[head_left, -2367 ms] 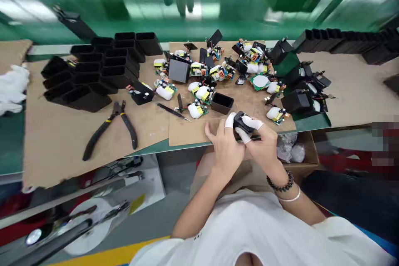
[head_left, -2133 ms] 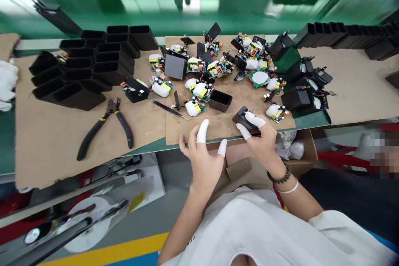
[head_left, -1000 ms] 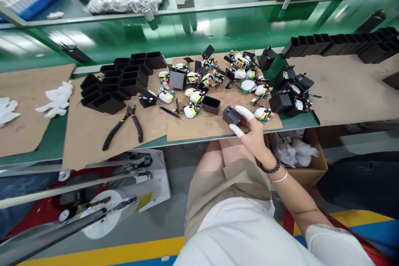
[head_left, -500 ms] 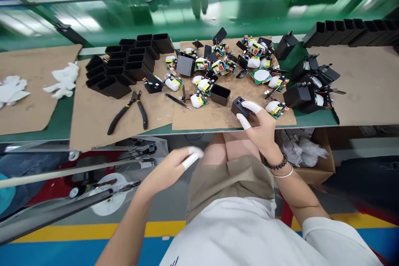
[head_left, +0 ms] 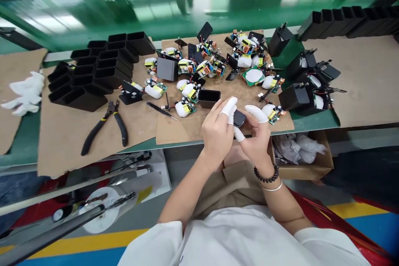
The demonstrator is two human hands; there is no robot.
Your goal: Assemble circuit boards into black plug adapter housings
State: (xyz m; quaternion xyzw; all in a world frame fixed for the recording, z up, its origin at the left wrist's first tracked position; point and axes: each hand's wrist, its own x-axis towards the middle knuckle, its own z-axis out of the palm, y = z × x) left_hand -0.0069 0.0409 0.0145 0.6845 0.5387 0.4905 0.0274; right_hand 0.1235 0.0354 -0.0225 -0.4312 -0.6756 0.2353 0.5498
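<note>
Both my hands hold one small black charger housing [head_left: 239, 117] just above the near edge of the brown cardboard mat [head_left: 187, 126]. My left hand [head_left: 218, 131] grips it from the left, white finger cots on thumb and forefinger. From the right, my right hand [head_left: 257, 137] pinches it with cotted fingertips; that wrist wears a bead bracelet. An open black shell [head_left: 209, 98] lies just beyond my left fingers. A white-capped circuit board [head_left: 272, 113] lies just right of my right forefinger.
Black pliers [head_left: 107, 124] and tweezers [head_left: 162, 110] lie left on the cardboard. Stacked black empty shells [head_left: 93, 70] stand at the back left, another row [head_left: 339, 18] at the back right. Several circuit boards [head_left: 215, 64] crowd the mat's far side. A cardboard box [head_left: 304, 170] sits under the bench.
My left hand has come up from beside my lap and closed on the black housing that my right hand held alone. The view has shifted slightly.
</note>
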